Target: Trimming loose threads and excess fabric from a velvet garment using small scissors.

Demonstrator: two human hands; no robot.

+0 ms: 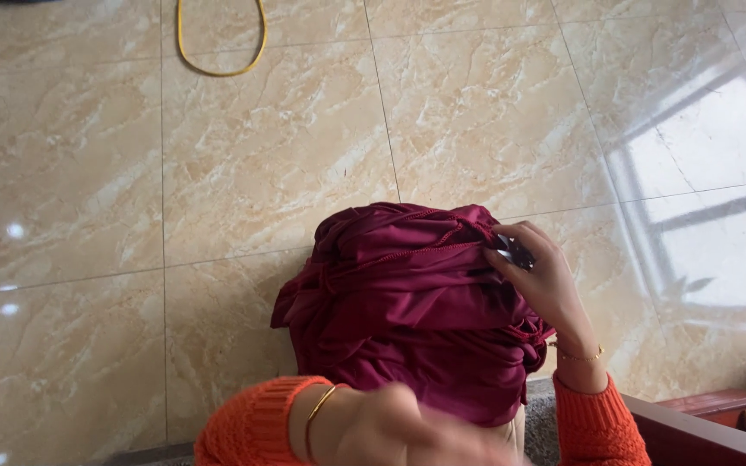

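The right hand (539, 276) is reaching up from the lower right of the frame, wrist bent, with a thin gold bracelet (577, 355) on the wrist and an orange ribbed knit sleeve (599, 423) covering the forearm. Its fingers are curling inward and pinching the upper right edge of the bunched dark maroon fabric garment (407, 302); the grip is closing on the cloth. A small dark item is showing between the fingertips, too small to identify.

The left hand (407, 427) is lying at the bottom centre of the frame, blurred, pressing against the lower edge of the same garment. Whether its fingers are gripping the cloth or only resting on it cannot be told. A gold bangle (317, 414) is circling this wrist, beside the cuff of the other orange sleeve (248, 427).

The garment is sitting in the centre of the frame, gathered into a rounded heap with folds and a corded trim running across its top, held above the glossy beige marble-pattern tiled floor (88, 173).

A yellow cord loop (218, 52) is lying on the floor at the upper left. A dark red wooden edge (692, 431) is showing at the lower right.
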